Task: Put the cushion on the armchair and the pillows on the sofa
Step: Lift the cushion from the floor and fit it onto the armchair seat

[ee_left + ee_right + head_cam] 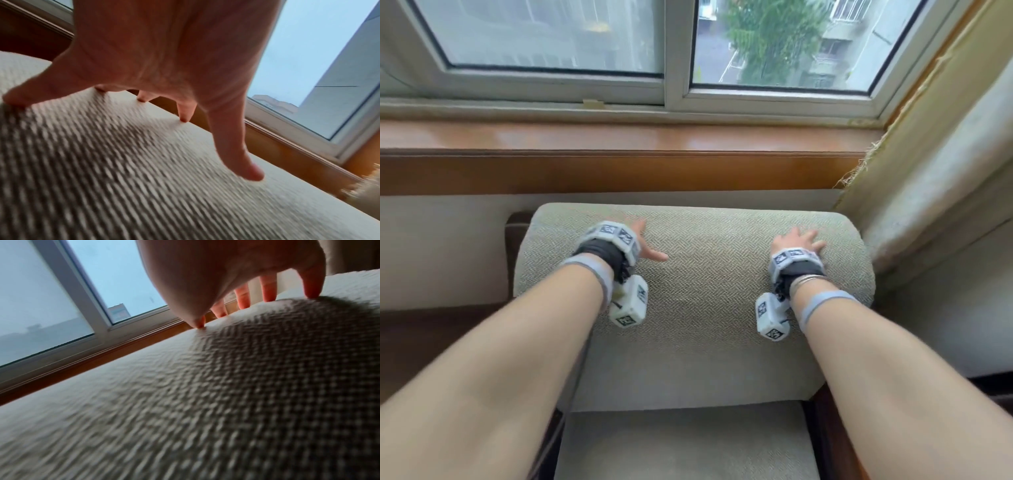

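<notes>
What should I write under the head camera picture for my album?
Two hands, left hand and right hand, press a grey cushion upright against the armchair back, below the window.

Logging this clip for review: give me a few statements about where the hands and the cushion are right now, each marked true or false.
1. Both hands rest on the cushion. True: the left hand and the right hand lie on its upper part with fingers spread.
2. The cushion lies flat on the floor. False: it stands upright at the back of the armchair, above the seat.
3. The window sill behind the armchair is wooden. True.
4. The right hand grips the curtain. False: the curtain hangs to the right, untouched.
5. A pillow lies on the seat. False: the visible part of the seat bears none.
</notes>
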